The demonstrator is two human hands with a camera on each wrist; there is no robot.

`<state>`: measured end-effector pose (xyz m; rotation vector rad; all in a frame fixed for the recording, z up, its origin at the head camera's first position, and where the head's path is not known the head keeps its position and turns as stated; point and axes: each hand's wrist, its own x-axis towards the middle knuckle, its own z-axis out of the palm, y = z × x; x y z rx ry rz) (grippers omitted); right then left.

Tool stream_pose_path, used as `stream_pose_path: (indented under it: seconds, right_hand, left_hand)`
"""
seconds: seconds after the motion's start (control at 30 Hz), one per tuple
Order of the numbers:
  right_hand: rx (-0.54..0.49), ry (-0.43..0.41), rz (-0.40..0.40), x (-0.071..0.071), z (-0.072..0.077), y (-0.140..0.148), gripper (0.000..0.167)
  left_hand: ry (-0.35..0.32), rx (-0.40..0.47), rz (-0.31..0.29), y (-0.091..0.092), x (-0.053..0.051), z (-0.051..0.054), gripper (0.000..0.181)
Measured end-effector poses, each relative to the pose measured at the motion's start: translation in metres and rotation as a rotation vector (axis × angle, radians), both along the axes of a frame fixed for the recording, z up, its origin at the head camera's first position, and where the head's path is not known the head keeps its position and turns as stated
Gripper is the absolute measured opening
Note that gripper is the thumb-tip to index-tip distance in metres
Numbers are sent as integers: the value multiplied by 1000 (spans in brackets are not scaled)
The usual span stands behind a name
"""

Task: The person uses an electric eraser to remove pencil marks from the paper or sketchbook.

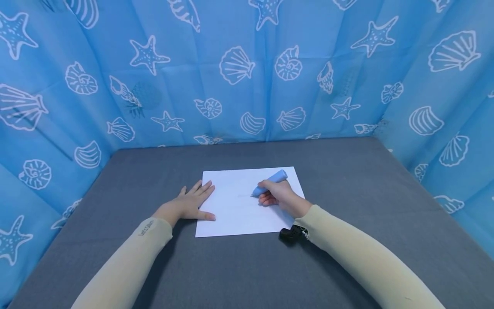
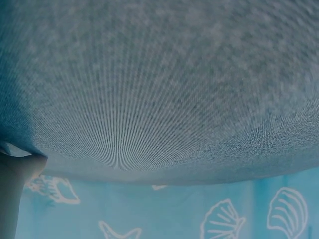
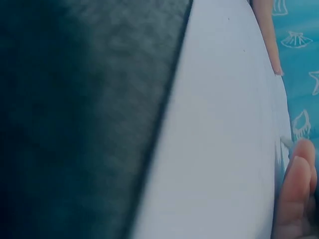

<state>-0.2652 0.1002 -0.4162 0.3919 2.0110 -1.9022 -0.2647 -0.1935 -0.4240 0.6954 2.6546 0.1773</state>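
Note:
A white sheet of paper lies on the grey cloth. My left hand rests flat over its left edge with fingers and thumb spread. My right hand grips a thick blue pen, slanted with its narrow tip at the middle of the paper. A very faint mark shows beside the tip. In the right wrist view, curled fingers of the right hand are at the lower right, and a finger of the left hand touches the paper's far side. Only a small part of the left hand enters the left wrist view.
Grey cloth covers the table around the paper. Blue curtains with white shell and starfish prints stand behind it and along both sides. A black device sits under the right wrist, by the sleeve cuff.

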Motion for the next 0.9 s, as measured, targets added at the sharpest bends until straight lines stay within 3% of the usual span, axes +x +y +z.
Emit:
stream_pose_path:
  seconds: [0.23, 0.9]
  right_hand:
    - [0, -8, -8, -2, -1, -1, 25]
    - [-24, 10, -23, 0, -1, -2, 23]
  left_hand:
    - [2, 9, -1, 1, 3, 5, 107]
    - [1, 45, -3, 1, 5, 7, 110]
